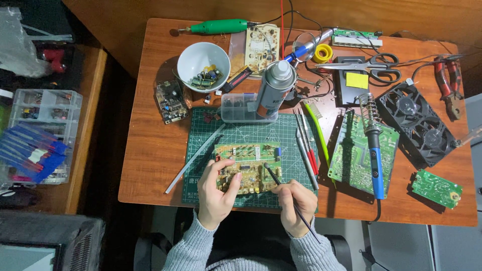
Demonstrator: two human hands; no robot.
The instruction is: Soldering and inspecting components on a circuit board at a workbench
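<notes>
We start at the yellowish rectangular circuit board (247,168), which lies flat on the green gridded cutting mat (281,133) near the front edge of the wooden tabletop (150,150). Our left hand (217,193) closes over the board's lower left corner, thumb on top, seemingly to pin it so it cannot slide. Our right hand (296,206) is closed in a pen grip around a thin dark rod-like tool (281,188), its tip resting on the board's right half; the slant keeps the tip in plain sight. We cannot tell what kind of tool it is.

The mat looks rubbery and matte, a soft bed under the board's crowded components. Just to the right lie several slim tweezers and picks (306,148), parallel and within easy reach, and a pale plastic strip (196,158) runs diagonally off the mat's left edge. Behind the board stands a grey metal spray can (273,90) beside a clear plastic box (240,108).

Further out, a blue-handled soldering iron (374,150) lies across a large green circuit board (361,153), next to a black double fan unit (419,125). A white ceramic bowl (203,60) holds small loose components, kept together rather than scattered. A green rotary tool (218,26), steel scissors (371,65) and red-handled pliers (448,83) line the far edge.
</notes>
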